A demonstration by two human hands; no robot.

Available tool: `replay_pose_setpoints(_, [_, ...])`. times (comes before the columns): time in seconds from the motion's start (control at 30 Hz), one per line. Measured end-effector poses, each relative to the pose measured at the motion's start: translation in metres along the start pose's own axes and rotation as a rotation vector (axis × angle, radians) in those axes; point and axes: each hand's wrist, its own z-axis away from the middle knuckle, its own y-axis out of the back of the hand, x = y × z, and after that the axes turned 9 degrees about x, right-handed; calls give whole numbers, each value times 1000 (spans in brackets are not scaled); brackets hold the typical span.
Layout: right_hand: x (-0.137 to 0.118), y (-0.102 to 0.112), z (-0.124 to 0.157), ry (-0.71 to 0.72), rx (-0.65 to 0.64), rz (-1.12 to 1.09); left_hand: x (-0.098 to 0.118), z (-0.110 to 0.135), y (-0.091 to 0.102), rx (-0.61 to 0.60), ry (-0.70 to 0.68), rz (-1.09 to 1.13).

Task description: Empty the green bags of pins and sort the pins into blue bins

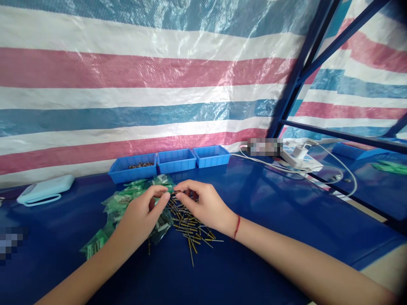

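I am positioning both hands above a blue tabletop [254, 199], fingertips facing each other and standing just apart. The left hand [146, 212] is extending over the right part of a heap of green-tinted clear bags [119, 202]; its thumb and forefinger tips are nearly meeting, and I cannot tell whether this grip is grasping anything. The right hand [210, 206] is curling its fingers, with thumb and forefinger converging. A small dark bit is showing between those tips, but I cannot tell whether the grip is grasping it or whether it is lying behind.

The loose metal pins [187, 228], thin shafts with yellowish sleeves, are lying in a scattered pile beneath and between the hands, pointing in many directions. The bags are lying to the left of this pile, some visibly containing slender pieces.

Behind the bags and pins, three blue bins are standing in a row: the left bin [135, 173] is containing small brownish parts [141, 165], and the middle bin [176, 165] and right bin [213, 160] are continuing the row. A light-blue case [47, 188] with a strap loop is resting at far left. White cables [280, 167] are running toward a white plug [299, 151] on the right. A striped sheet [143, 70] is hanging behind.
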Motion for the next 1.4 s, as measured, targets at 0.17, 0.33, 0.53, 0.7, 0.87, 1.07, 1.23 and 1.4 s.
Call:
replay_pose_setpoints(0.17, [-6, 1, 3, -59, -13, -130, 9, 0, 3, -105, 45, 195])
replay_pose_setpoints(0.33, [-3, 2, 4, -87, -5, -208, 13, 1, 2, -95, 102, 270])
replay_pose_setpoints(0.53, [-6, 2, 5, -141, -34, -252, 13, -1, 2, -87, 92, 312])
replay_pose_setpoints(0.7, [-6, -1, 4, -330, -88, -427, 13, 3, 4, 34, -74, 119])
replay_pose_setpoints(0.87, [-5, -3, 4, -315, -14, -475, 6, 4, 5, 141, -436, -97])
replay_pose_setpoints(1.07, [-7, -2, 7, -186, -5, -354, -2, 0, 7, 211, -701, -254])
replay_pose_setpoints(1.23, [-1, -4, 5, -197, 33, -355, -11, -24, 24, 245, -640, -378])
replay_pose_setpoints(1.4, [7, -4, 2, -225, 17, -303, -42, -80, 37, 379, -334, -544])
